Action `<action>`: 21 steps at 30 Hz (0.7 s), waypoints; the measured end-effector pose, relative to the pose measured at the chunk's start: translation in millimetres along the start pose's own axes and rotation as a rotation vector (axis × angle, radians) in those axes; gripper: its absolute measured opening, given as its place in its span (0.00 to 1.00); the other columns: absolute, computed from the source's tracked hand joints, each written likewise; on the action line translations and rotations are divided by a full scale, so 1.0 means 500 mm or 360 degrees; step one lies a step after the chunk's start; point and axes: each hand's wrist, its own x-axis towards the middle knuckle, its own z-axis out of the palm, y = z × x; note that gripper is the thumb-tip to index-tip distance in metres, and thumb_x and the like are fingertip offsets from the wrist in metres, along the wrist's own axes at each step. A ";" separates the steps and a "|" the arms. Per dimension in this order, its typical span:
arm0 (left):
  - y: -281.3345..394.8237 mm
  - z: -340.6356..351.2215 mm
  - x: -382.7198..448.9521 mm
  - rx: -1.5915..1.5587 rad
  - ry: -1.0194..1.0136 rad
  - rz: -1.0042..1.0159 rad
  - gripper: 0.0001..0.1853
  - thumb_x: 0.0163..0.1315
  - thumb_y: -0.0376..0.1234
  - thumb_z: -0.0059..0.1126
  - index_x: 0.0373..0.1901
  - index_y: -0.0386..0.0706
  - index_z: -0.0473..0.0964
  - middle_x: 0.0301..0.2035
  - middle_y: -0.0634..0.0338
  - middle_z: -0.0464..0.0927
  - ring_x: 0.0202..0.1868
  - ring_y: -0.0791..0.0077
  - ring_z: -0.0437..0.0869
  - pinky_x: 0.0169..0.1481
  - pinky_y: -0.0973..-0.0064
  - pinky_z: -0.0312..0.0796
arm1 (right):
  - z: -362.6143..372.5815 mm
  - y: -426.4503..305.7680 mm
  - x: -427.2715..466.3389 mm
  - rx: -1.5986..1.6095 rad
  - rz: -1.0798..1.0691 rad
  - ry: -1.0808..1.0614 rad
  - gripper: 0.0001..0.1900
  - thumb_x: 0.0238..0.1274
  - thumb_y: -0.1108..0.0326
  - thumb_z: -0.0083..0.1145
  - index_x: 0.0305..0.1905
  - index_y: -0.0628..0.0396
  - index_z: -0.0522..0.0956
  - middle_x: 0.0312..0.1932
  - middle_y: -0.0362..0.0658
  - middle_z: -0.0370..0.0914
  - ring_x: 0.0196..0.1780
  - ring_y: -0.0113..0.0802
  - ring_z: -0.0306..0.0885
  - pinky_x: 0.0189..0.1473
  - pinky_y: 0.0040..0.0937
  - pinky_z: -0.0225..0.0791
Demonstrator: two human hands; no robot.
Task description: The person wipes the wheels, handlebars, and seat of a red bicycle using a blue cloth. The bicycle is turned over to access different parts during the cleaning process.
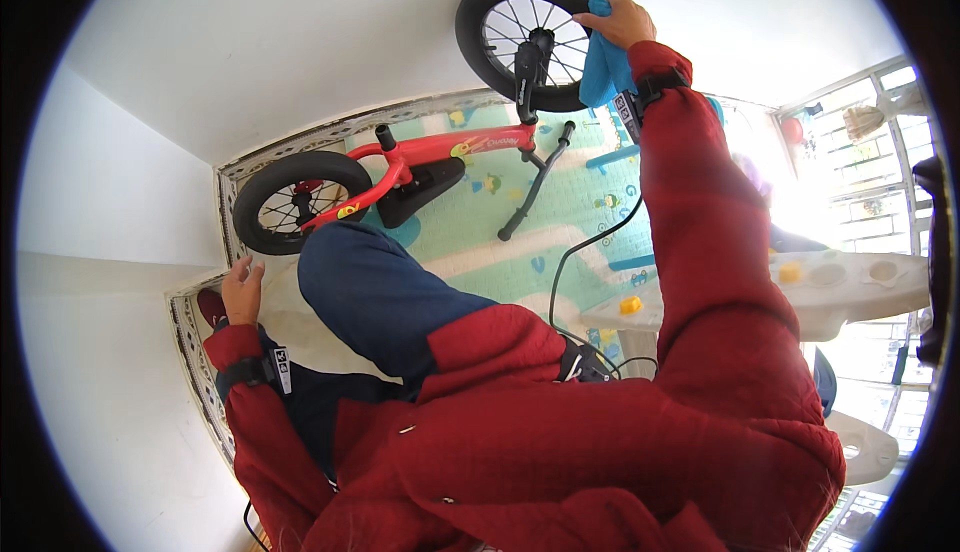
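Note:
My right hand (621, 21) grips a blue cloth (602, 68) against the right side of the black front tyre (474, 34) of a small red balance bike. The bike's red frame (442, 145) lies across the view, with its front wheel at the top and its rear wheel (251, 233) at the left. Its black handlebar (534, 192) points down towards the mat, and no saddle shows on the seat tube (385, 137). My left hand (243, 293) is below the rear wheel, with nothing in it and its fingers apart.
White walls (300, 49) stand behind and left of the bike. A green patterned play mat (480, 252) covers the floor. A black cable (556, 274) runs over it. At the right are a pale plastic piece (847, 289) with yellow parts and a barred window (870, 214).

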 end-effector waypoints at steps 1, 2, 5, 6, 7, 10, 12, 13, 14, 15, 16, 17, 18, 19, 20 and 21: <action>-0.002 -0.001 -0.005 -0.0059 -0.0022 -0.0058 0.24 0.56 0.39 0.61 0.49 0.30 0.75 0.43 0.48 0.80 0.45 0.63 0.81 0.52 0.71 0.71 | 0.003 0.002 0.003 -0.0010 -0.0009 -0.0009 0.36 0.41 0.36 0.64 0.52 0.52 0.77 0.42 0.48 0.81 0.46 0.45 0.80 0.53 0.41 0.70; -0.002 -0.001 -0.009 -0.0028 -0.0027 -0.0055 0.23 0.56 0.39 0.61 0.48 0.30 0.75 0.41 0.48 0.80 0.44 0.64 0.81 0.50 0.72 0.71 | 0.007 0.004 0.006 -0.0039 0.0009 -0.0029 0.36 0.41 0.38 0.65 0.52 0.52 0.78 0.42 0.48 0.81 0.46 0.45 0.80 0.53 0.40 0.71; 0.004 0.006 -0.021 -0.0075 -0.0051 -0.0051 0.22 0.56 0.38 0.61 0.47 0.31 0.76 0.38 0.50 0.82 0.40 0.67 0.83 0.45 0.74 0.73 | 0.019 0.025 0.002 -0.0046 0.0042 -0.0068 0.34 0.40 0.43 0.67 0.51 0.53 0.77 0.41 0.50 0.81 0.46 0.46 0.80 0.52 0.39 0.71; 0.010 0.008 -0.025 -0.0036 -0.0069 -0.0038 0.22 0.56 0.38 0.61 0.46 0.31 0.76 0.37 0.50 0.82 0.39 0.68 0.83 0.44 0.75 0.73 | 0.023 0.034 -0.001 -0.0026 0.0053 -0.0077 0.33 0.40 0.43 0.67 0.51 0.54 0.77 0.42 0.51 0.81 0.46 0.47 0.80 0.52 0.39 0.71; 0.016 0.007 -0.034 -0.0051 -0.0096 -0.0093 0.21 0.56 0.38 0.61 0.46 0.31 0.76 0.37 0.50 0.82 0.39 0.69 0.83 0.43 0.75 0.73 | 0.030 0.041 -0.006 -0.0003 0.0060 -0.0088 0.33 0.40 0.44 0.67 0.50 0.55 0.77 0.42 0.52 0.80 0.46 0.47 0.80 0.52 0.39 0.71; 0.044 -0.001 -0.052 0.0031 -0.0121 0.0022 0.20 0.56 0.37 0.61 0.46 0.31 0.76 0.35 0.51 0.82 0.36 0.69 0.84 0.42 0.76 0.73 | 0.048 0.071 -0.031 0.0015 0.0075 -0.0202 0.33 0.40 0.46 0.68 0.48 0.60 0.76 0.41 0.55 0.79 0.46 0.50 0.79 0.51 0.41 0.70; 0.064 -0.012 -0.069 -0.0038 -0.0146 -0.0005 0.20 0.56 0.36 0.60 0.46 0.31 0.76 0.35 0.50 0.82 0.36 0.70 0.84 0.41 0.77 0.73 | 0.064 0.086 -0.056 0.0121 0.0104 -0.0221 0.32 0.40 0.48 0.69 0.46 0.61 0.75 0.41 0.56 0.79 0.48 0.52 0.78 0.51 0.42 0.70; 0.073 -0.016 -0.078 0.0051 -0.0124 0.0028 0.20 0.56 0.36 0.60 0.46 0.31 0.76 0.35 0.50 0.82 0.36 0.70 0.84 0.41 0.77 0.73 | 0.073 0.094 -0.071 0.0149 0.0136 -0.0236 0.31 0.40 0.49 0.69 0.45 0.61 0.74 0.42 0.57 0.79 0.49 0.53 0.77 0.51 0.43 0.69; 0.081 -0.021 -0.088 0.0058 -0.0110 0.0038 0.19 0.56 0.35 0.60 0.45 0.31 0.77 0.35 0.50 0.82 0.36 0.70 0.84 0.42 0.77 0.73 | 0.082 0.100 -0.083 0.0207 0.0139 -0.0223 0.31 0.40 0.49 0.69 0.45 0.62 0.74 0.42 0.57 0.78 0.49 0.53 0.77 0.52 0.43 0.69; 0.088 -0.027 -0.098 -0.0009 -0.0111 0.0004 0.19 0.56 0.35 0.60 0.45 0.31 0.77 0.35 0.50 0.82 0.37 0.70 0.84 0.42 0.77 0.73 | 0.090 0.103 -0.094 0.0248 0.0150 -0.0216 0.31 0.40 0.49 0.69 0.45 0.63 0.74 0.42 0.58 0.78 0.49 0.53 0.77 0.52 0.43 0.69; 0.093 -0.034 -0.107 0.0060 -0.0113 -0.0027 0.19 0.55 0.35 0.59 0.45 0.31 0.77 0.35 0.50 0.82 0.38 0.69 0.84 0.43 0.77 0.73 | 0.097 0.105 -0.104 0.0272 0.0179 -0.0215 0.32 0.40 0.49 0.70 0.46 0.64 0.74 0.42 0.58 0.78 0.50 0.53 0.77 0.52 0.43 0.69; 0.097 -0.040 -0.116 0.0129 -0.0096 0.0010 0.18 0.55 0.35 0.59 0.45 0.31 0.77 0.36 0.49 0.82 0.38 0.69 0.84 0.43 0.76 0.73 | 0.104 0.107 -0.110 0.0319 0.0192 -0.0208 0.32 0.41 0.49 0.70 0.46 0.64 0.73 0.42 0.59 0.78 0.50 0.53 0.77 0.52 0.43 0.69; 0.099 -0.045 -0.126 0.0131 -0.0088 0.0001 0.18 0.55 0.34 0.59 0.45 0.31 0.77 0.36 0.49 0.82 0.38 0.69 0.85 0.43 0.76 0.73 | 0.109 0.107 -0.117 0.0347 0.0224 -0.0204 0.33 0.41 0.49 0.70 0.46 0.65 0.73 0.43 0.59 0.78 0.50 0.53 0.77 0.53 0.43 0.69; 0.100 -0.051 -0.134 0.0066 -0.0083 -0.0036 0.18 0.56 0.34 0.59 0.45 0.32 0.77 0.36 0.49 0.82 0.38 0.68 0.85 0.43 0.76 0.73 | 0.113 0.108 -0.121 0.0373 0.0254 -0.0189 0.33 0.41 0.49 0.70 0.47 0.65 0.73 0.43 0.59 0.78 0.50 0.54 0.76 0.53 0.42 0.69; 0.101 -0.057 -0.142 0.0125 -0.0070 0.0031 0.18 0.56 0.34 0.59 0.45 0.32 0.77 0.36 0.49 0.82 0.38 0.68 0.85 0.44 0.76 0.73 | 0.117 0.107 -0.124 0.0389 0.0284 -0.0182 0.34 0.41 0.50 0.70 0.48 0.65 0.73 0.43 0.60 0.78 0.50 0.54 0.77 0.53 0.42 0.69; 0.101 -0.060 -0.150 0.0118 -0.0063 0.0066 0.18 0.56 0.34 0.59 0.45 0.32 0.77 0.37 0.49 0.82 0.38 0.68 0.84 0.44 0.76 0.73 | 0.119 0.109 -0.127 0.0400 0.0291 -0.0179 0.34 0.41 0.50 0.70 0.48 0.65 0.72 0.43 0.60 0.78 0.50 0.54 0.77 0.53 0.42 0.69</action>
